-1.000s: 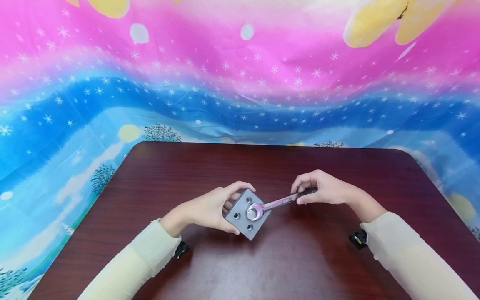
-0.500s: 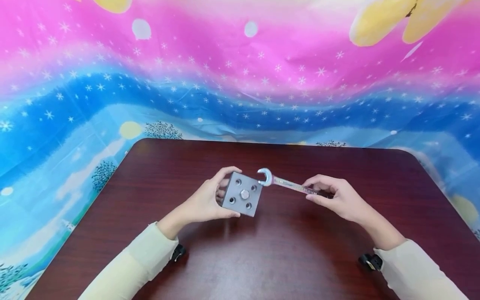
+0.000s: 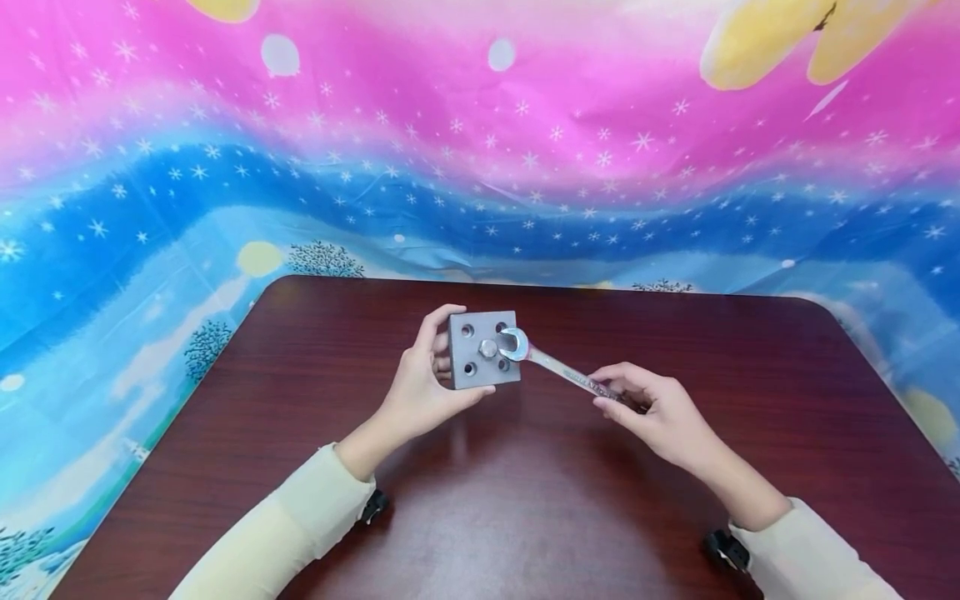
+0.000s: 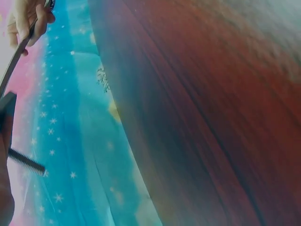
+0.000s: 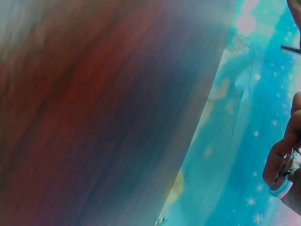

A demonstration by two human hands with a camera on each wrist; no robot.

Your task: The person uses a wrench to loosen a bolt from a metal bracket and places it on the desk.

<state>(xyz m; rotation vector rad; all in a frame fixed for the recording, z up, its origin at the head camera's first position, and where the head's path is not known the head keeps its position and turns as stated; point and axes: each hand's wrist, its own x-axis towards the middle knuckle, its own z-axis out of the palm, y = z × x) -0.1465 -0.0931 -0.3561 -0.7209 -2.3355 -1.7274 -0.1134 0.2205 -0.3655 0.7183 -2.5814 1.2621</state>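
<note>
While wrench (image 3: 558, 367) nears bolt (image 3: 488, 348): block (image 3: 483, 349) midtable.

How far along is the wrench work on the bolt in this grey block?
Done: the bolt already sits in the centre hole of the grey block, which the left hand holds up off the table. In hand: the right hand holds the wrench with its open end beside the bolt head. Left: seating the wrench and turning; how tight the bolt is cannot be told.
</note>
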